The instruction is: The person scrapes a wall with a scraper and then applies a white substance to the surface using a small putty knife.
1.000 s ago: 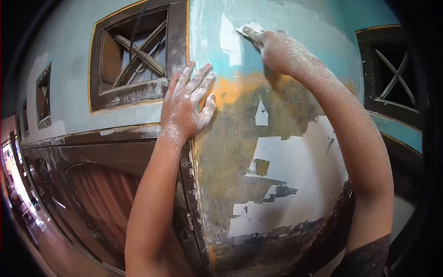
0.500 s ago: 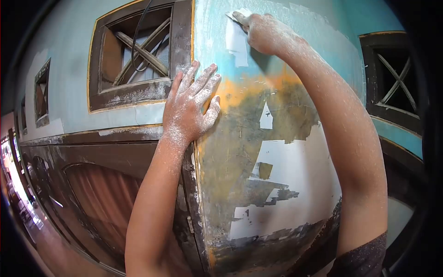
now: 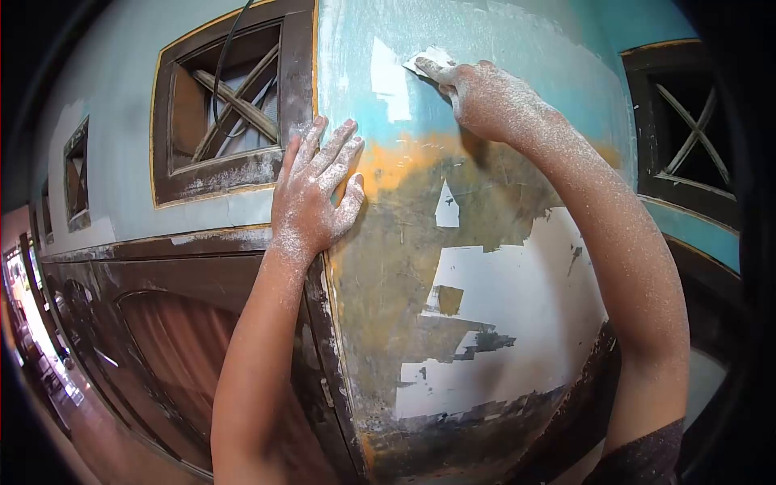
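Two dusty hands are working on the wall pillar (image 3: 477, 267): the right hand (image 3: 493, 97) is pinching a white sandpaper scrap (image 3: 427, 60) against the pillar's upper turquoise paint. The left hand (image 3: 311, 194), fingers spread and gripping nothing, is pressing flat on the pillar's left edge, beside the wooden window frame (image 3: 230, 113).

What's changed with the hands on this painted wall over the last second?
The dusty right hand rubbed the small white piece of sandpaper up and leftward across the turquoise paint, then back down to the right, near where it began. The dusty left hand stayed pressed flat on the wall corner beside the brown wooden window frame.
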Demonstrator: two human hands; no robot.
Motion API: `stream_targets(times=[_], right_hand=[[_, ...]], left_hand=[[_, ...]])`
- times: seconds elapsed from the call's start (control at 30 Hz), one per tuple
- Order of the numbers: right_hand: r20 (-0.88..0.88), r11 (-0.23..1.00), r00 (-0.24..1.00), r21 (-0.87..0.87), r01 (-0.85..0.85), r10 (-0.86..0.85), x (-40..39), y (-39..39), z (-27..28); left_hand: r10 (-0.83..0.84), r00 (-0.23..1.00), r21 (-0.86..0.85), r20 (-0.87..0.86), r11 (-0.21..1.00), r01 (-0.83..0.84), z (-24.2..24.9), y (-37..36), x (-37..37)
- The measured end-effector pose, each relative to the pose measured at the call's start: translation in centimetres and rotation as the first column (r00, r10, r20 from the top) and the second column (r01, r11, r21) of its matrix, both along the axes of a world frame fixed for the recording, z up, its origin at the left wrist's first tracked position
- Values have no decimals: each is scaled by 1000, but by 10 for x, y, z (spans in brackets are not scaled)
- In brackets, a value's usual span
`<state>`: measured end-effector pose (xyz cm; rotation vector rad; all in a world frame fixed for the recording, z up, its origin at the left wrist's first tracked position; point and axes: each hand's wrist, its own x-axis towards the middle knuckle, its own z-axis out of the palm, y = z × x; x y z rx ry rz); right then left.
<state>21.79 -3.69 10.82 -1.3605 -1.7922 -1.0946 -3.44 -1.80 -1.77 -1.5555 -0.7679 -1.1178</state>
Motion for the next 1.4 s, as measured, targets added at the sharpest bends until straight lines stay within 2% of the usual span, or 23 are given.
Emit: stream_targets(times=[0.17,0.37,0.43,0.47,0.57,0.7,0.77,0.87,1.0,1.07,1.1,1.17,1.2,1.3,1.33,1.37,1.4], right_hand=[[13,999,1000,-36,23,-23,-21,-14,11],[28,998,998,49,48,-49,-39,-10,21],[-11,998,1000,58,3,-2,-45,-5,29],[-34,985,996,157,-78,84,-47,-2,28],[-44,969,990,214,-121,134,-53,8,37],[-5,981,994,157,-110,112,-32,-8,20],[30,999,1000,46,-9,7,-14,-10,12],[72,1000,997,-23,18,-17,5,-15,-4],[52,998,997,-2,60,-60,5,-10,-11],[88,999,996,43,29,-33,3,-9,-11],[48,996,996,-46,82,-79,0,-9,-4],[90,998,994,-6,55,-55,-6,-9,-1],[106,994,994,109,-31,19,-7,-5,-2],[72,988,997,153,-34,23,-23,5,13],[112,985,994,168,-26,7,-26,4,15],[59,981,998,193,-25,14,-29,3,16],[115,960,992,266,-83,54,-31,6,16]], left_hand=[[-18,1000,-12,9,1000,18,0,-1,-1],[-18,1000,-14,15,1000,18,0,-1,0],[-23,1000,0,17,1000,23,1,-1,1],[-18,1000,3,20,1000,18,0,-1,1],[-12,1000,-14,5,1000,12,1,-3,-1],[23,1000,-12,-6,1000,-23,1,-2,-1],[13,1000,-14,-8,1000,-13,1,-3,-1],[6,1000,-12,-5,1000,-6,1,-1,-1],[12,1000,-10,3,1000,-12,0,-1,-1],[1,1000,-5,11,1000,-1,0,-1,0],[-4,1000,-2,11,1000,4,0,-1,0],[-3,1000,0,17,1000,3,-1,-1,1],[-10,1000,-1,14,1000,10,0,0,1],[-13,1000,4,22,1000,13,0,1,-1],[-19,1000,9,19,1000,18,0,1,-1],[-24,1000,11,12,1000,24,0,1,-2],[-12,1000,14,12,1000,11,1,1,-2]])
